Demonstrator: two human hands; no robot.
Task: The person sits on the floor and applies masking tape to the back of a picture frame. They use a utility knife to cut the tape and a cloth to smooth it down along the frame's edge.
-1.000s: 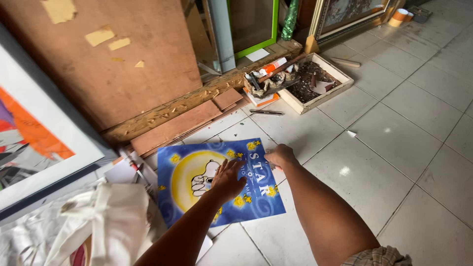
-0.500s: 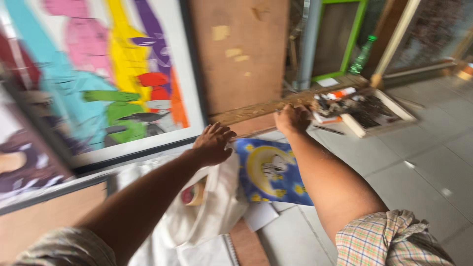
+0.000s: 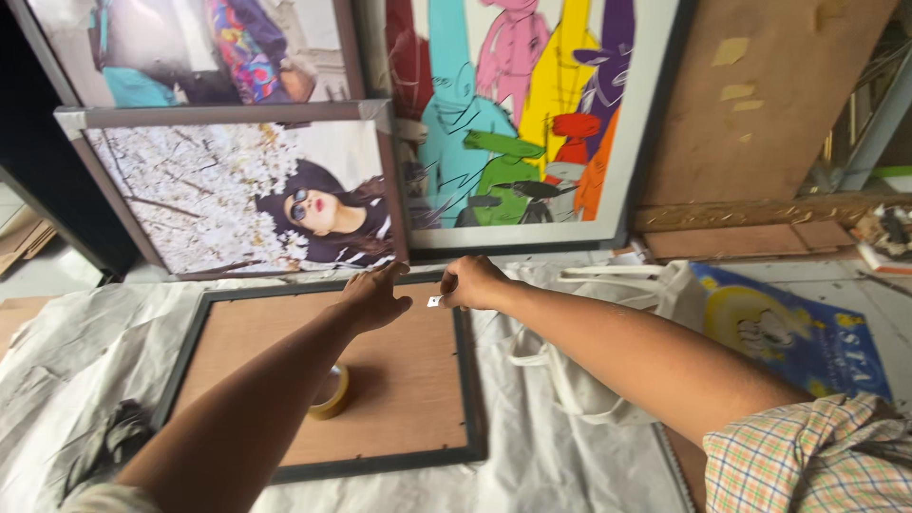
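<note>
A small pale tab [image 3: 433, 301] sits pinched in the fingertips of the right hand [image 3: 472, 282], just over the top edge of the frame [image 3: 470, 380]. That frame lies face down on a white sheet [image 3: 551, 456] spread on the floor, its brown backing board [image 3: 399, 380] up inside a dark rim. The left hand [image 3: 372, 297] hovers at the same top edge, fingers loosely curled and gripping nothing, close beside the tab. A roll of tape [image 3: 332, 393] rests on the board, partly behind the left forearm.

By the look of it, the backing is already seated in the frame and the work is now at fixing things along the top edge; no tape shows on the board's seams, so that part seems left to do.

Beyond the frame, a framed photo [image 3: 247, 190] and a bright cartoon painting [image 3: 522, 123] lean upright. A white tote [image 3: 589, 380] and a blue poster [image 3: 788, 328] lie to the right.
</note>
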